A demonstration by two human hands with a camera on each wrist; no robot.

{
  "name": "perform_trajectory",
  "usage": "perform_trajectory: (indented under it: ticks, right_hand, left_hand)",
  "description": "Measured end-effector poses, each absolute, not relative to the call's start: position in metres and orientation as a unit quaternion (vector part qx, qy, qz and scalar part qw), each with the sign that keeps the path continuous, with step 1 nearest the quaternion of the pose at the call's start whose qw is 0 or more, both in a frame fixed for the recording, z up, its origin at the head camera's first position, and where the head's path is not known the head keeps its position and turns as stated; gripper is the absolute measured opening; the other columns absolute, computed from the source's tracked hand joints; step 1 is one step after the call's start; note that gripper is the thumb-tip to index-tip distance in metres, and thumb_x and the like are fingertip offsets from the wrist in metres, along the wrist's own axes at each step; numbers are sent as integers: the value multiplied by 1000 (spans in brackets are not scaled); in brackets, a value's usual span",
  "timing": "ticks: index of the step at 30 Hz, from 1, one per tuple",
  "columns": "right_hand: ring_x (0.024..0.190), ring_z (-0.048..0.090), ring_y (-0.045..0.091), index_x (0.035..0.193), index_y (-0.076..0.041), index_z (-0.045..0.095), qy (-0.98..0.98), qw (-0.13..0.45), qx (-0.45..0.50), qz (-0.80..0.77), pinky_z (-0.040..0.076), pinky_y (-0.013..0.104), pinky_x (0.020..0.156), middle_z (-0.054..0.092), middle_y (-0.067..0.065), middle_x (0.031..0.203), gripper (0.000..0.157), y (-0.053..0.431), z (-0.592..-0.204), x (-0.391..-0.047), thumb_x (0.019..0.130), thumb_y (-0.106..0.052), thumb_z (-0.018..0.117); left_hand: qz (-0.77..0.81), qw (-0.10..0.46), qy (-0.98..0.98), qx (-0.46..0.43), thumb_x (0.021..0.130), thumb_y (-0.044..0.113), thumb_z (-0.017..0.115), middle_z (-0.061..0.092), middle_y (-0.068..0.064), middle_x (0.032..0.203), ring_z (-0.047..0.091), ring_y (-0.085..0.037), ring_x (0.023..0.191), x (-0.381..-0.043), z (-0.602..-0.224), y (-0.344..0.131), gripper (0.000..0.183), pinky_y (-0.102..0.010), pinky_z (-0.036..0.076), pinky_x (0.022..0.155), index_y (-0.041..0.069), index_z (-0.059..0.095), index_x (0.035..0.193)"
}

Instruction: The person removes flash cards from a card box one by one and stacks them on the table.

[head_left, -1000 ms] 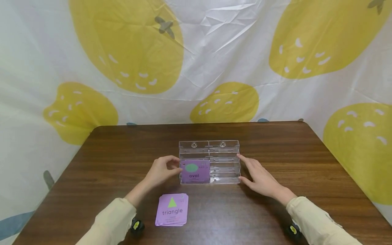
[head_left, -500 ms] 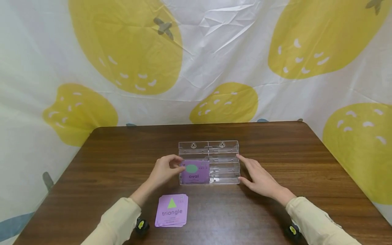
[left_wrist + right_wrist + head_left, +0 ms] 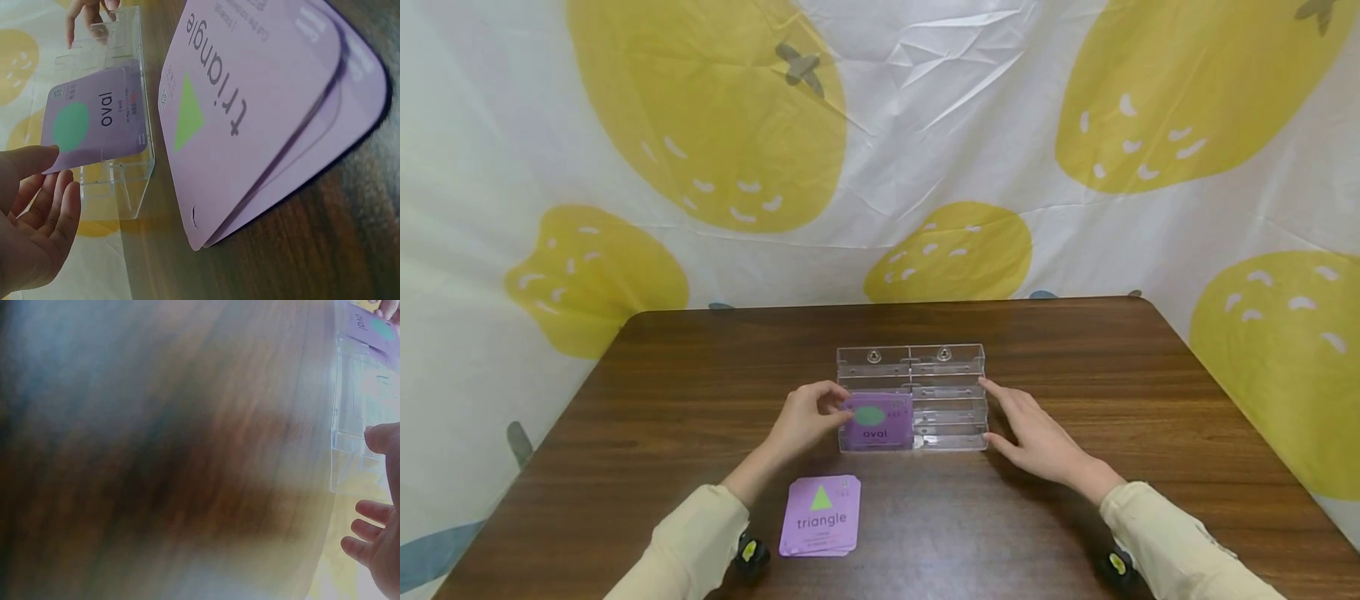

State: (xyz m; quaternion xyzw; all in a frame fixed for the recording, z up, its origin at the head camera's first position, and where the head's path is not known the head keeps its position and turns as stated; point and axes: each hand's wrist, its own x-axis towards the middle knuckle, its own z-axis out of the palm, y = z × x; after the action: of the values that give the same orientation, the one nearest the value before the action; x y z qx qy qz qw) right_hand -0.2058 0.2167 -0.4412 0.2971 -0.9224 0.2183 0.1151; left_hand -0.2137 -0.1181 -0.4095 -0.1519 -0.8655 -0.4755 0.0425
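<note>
A clear acrylic card rack (image 3: 950,417) with tiered pockets in two columns stands on the table. In its lower left pocket sits a purple "oval" flashcard (image 3: 880,425), leaning back. My left hand (image 3: 808,421) pinches that card's upper left corner between thumb and fingers, as the left wrist view also shows (image 3: 37,200). At the rack's right side, my right hand (image 3: 1037,433) touches the edge with straight fingertips and thumb. Nearer the front lies a small stack of purple flashcards (image 3: 822,517), a "triangle" card with a green triangle on top.
The brown wooden table (image 3: 700,375) reaches back to a white curtain (image 3: 940,83) printed with yellow fruit. The stack lies just right of my left wrist, in front of the rack.
My left hand has shifted slightly right along the oval card, and the card has slid a little lower in the pocket. My right hand stays in place.
</note>
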Motion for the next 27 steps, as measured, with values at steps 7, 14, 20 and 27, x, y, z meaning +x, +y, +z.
perform_trajectory:
  ticks: [7, 14, 20, 27]
  right_hand:
    - [118, 41, 32, 142, -8, 23, -920, 123, 300, 219, 37, 48, 95, 41, 16, 134, 76, 216, -442, -205, 80, -17, 68]
    - [120, 39, 31, 143, -9, 22, -924, 107, 294, 219, 35, 47, 97, 39, 15, 136, 75, 217, -440, -205, 82, -19, 66]
    - [119, 40, 32, 142, -9, 23, -921, 119, 301, 219, 36, 48, 96, 41, 16, 135, 76, 217, -441, -206, 81, -17, 67]
    - [118, 41, 32, 142, -8, 23, -920, 119, 304, 218, 37, 48, 95, 41, 16, 134, 77, 217, -442, -206, 81, -17, 67]
  left_hand:
    - [-478, 57, -862, -159, 76, -1, 68, 67, -8, 80, 62, -16, 70, -214, -412, -118, 10, -24, 51, 64, 2, 66, 85]
    - [-490, 54, -855, -161, 78, -2, 66, 67, -8, 80, 62, -17, 73, -214, -413, -119, 8, -27, 52, 68, 2, 66, 85]
    - [-511, 49, -843, -163, 80, -2, 65, 67, -10, 83, 62, -18, 75, -214, -411, -121, 7, -26, 51, 69, 1, 66, 86]
    - [-538, 54, -824, -171, 81, 0, 64, 66, -12, 85, 60, -18, 77, -217, -411, -122, 7, -24, 49, 68, -1, 65, 88]
